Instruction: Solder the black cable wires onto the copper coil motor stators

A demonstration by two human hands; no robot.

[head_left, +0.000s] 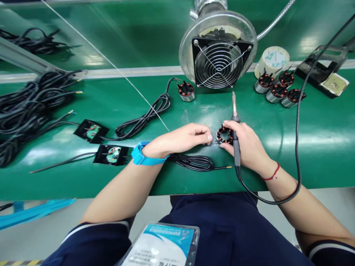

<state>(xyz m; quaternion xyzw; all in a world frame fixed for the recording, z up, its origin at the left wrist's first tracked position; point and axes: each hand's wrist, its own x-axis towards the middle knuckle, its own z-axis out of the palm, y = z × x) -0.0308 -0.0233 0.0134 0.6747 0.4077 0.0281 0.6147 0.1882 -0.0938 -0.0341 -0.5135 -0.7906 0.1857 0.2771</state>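
Note:
My right hand [246,142] is closed around a soldering iron [236,147], its tip pointing away from me toward the fan. The thumb and fingers of that hand also grip a motor stator [224,135] with orange copper windings and a black frame, low over the bench. Just left of the stator is my left hand [194,137], its fingers curled and thumb pressed to the forefinger. Whatever it may be pinching is too small to make out. Below my left wrist lies a coiled black cable [195,162] with bare coloured wire ends.
A round fume fan [219,66] stands at the back. Several stators [274,92] sit by a tape roll [273,59] and an iron stand [318,70]. One wired stator [186,91] is left of the fan. Circuit boxes [91,131] and bundled cables [24,107] lie left.

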